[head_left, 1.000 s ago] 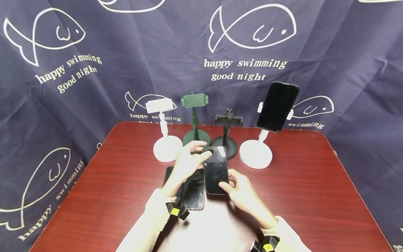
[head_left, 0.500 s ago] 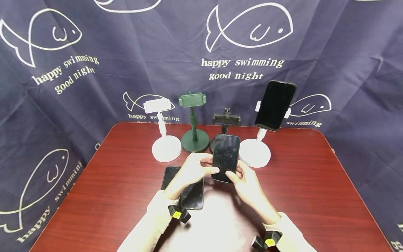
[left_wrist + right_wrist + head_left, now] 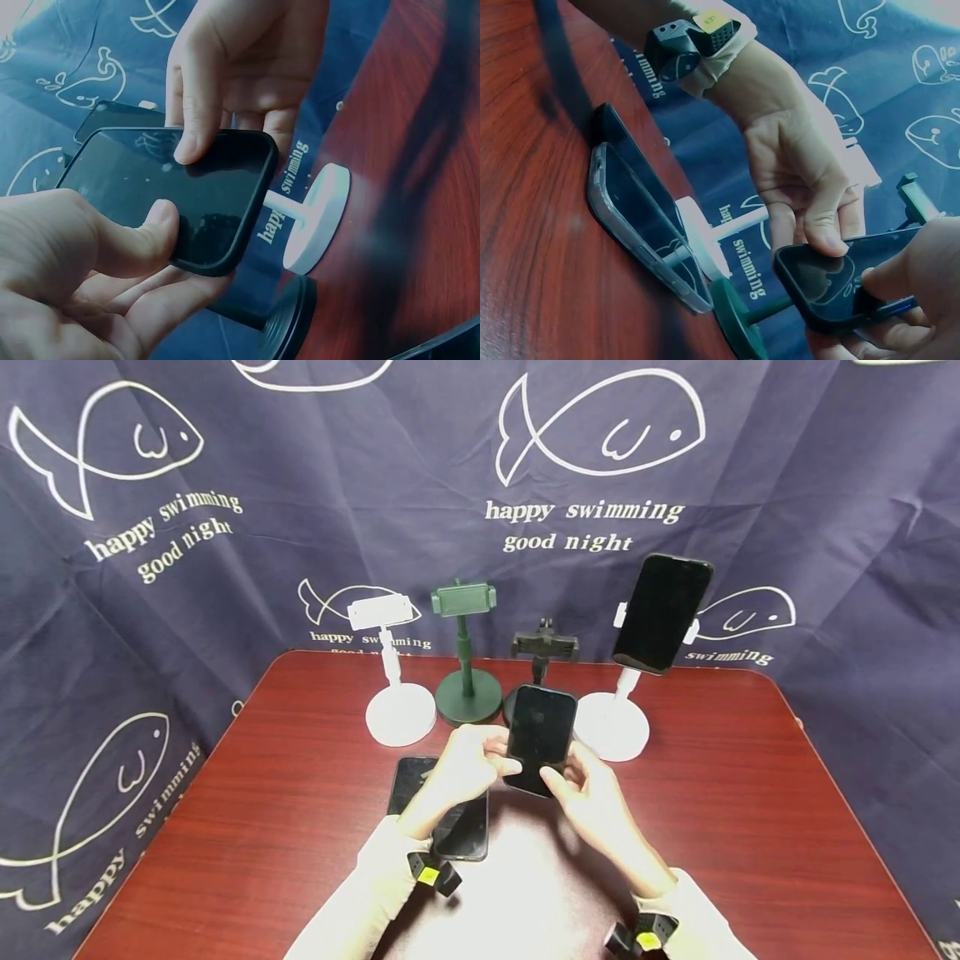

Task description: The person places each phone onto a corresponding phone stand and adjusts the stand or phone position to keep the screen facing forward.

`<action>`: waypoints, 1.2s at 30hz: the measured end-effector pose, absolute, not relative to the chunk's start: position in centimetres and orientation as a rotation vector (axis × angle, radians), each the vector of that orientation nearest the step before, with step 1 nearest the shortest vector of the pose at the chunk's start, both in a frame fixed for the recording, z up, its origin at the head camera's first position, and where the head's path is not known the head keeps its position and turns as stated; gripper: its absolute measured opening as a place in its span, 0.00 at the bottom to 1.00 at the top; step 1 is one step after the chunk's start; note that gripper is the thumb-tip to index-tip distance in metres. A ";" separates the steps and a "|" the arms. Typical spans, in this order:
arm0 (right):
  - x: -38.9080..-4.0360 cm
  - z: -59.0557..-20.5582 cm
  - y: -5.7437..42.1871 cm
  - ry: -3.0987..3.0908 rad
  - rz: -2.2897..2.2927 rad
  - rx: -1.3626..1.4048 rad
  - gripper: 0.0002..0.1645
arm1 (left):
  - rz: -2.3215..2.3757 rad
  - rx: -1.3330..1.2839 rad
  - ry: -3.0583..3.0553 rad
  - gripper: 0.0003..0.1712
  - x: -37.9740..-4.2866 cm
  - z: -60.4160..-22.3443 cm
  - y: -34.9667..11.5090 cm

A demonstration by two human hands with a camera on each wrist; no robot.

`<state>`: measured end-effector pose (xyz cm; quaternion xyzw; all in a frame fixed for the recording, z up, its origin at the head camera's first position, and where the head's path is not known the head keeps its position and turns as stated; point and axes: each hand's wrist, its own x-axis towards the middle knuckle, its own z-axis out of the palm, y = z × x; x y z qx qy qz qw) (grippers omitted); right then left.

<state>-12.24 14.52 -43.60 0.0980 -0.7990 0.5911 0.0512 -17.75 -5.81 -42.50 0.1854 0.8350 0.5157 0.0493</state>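
Both hands hold one black smartphone upright, its dark screen turned toward me. My left hand grips its left edge, thumb on the glass and fingers behind. On the opposite edge my right hand pinches it the same way, as the left wrist view shows with the phone between the thumbs. Just behind the phone stands a black phone stand, its base mostly hidden. Under my left forearm two more phones lie flat: one in a clear case and another dark phone, partly covered.
At the back left are a white phone stand and a green phone stand. Back right, another white stand carries a black phone in its clamp. A fish-print curtain hangs behind the red wooden table.
The phone has been lifted off the table and tipped upright, moving right and toward the black stand. My left hand shifted from its top end to its left side. Little moved in the last half second.
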 end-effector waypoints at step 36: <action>-11.7 -42.1 15.2 -2.586 1.657 0.435 0.11 | 1.648 0.518 2.572 0.20 -16.4 -40.2 -6.0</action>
